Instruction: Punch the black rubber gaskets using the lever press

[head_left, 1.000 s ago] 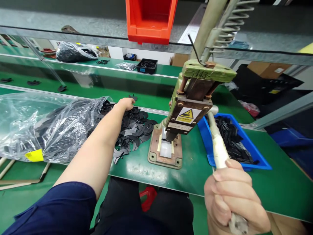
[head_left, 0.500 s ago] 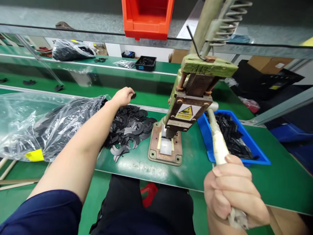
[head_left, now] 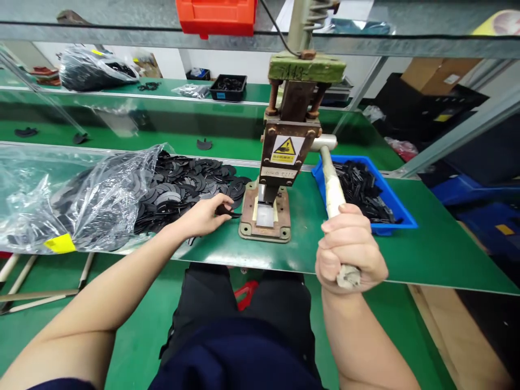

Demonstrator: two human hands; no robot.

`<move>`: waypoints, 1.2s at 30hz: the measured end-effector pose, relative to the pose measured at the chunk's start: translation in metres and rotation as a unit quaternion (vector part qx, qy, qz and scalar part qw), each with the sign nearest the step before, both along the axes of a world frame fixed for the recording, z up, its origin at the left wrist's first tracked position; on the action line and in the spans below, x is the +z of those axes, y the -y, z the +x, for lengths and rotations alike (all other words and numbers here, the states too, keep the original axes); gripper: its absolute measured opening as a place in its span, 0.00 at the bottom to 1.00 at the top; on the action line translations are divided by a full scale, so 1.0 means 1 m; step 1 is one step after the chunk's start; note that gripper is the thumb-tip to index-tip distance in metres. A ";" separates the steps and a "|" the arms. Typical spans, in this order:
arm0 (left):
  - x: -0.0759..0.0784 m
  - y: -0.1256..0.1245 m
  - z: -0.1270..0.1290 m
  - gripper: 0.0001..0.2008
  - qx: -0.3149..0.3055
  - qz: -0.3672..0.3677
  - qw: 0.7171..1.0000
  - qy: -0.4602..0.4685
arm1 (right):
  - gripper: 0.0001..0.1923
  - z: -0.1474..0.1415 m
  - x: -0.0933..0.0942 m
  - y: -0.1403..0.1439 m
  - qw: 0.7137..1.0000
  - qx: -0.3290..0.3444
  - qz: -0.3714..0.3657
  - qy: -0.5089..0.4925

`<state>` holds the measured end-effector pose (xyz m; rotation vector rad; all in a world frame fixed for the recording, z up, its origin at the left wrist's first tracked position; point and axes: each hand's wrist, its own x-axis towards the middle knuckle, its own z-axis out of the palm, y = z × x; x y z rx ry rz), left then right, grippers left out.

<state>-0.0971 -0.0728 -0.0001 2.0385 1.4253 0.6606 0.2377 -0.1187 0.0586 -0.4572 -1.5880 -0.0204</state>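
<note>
Pinching black crescent part [head_left: 228, 211] in left hand [head_left: 204, 215], just left of press base plate [head_left: 265, 221]; right hand [head_left: 350, 250] clamped on press lever [head_left: 333, 189]; loose part pile [head_left: 190, 181] spills from plastic bag [head_left: 77, 200] on green surface [head_left: 325, 254]; blue tray [head_left: 365, 189] right of press [head_left: 290, 146]. Judgement: seat part flat on white die pad, clear fingers before pulling lever.

— Where am I working?
— At my factory assembly bench: a green-matted worktable [head_left: 365, 260], my worn hand-lever metal press [head_left: 286, 157], a blue plastic tray of black parts [head_left: 400, 219], and a clear plastic bag of black stampings [head_left: 81, 200].
</note>
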 end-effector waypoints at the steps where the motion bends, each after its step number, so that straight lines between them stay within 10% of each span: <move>1: -0.004 -0.002 0.006 0.18 0.018 -0.020 0.999 0.035 | 0.13 0.000 0.000 0.000 1.000 -0.001 0.000 -0.001; 9: -0.009 -0.040 0.041 0.27 0.019 -0.187 0.930 0.315 | 0.12 -0.005 -0.001 0.002 1.000 0.002 -0.005 -0.025; 36: -0.013 -0.079 0.085 0.22 0.050 -0.304 0.918 0.248 | 0.13 -0.002 -0.005 0.000 1.000 0.007 0.008 -0.019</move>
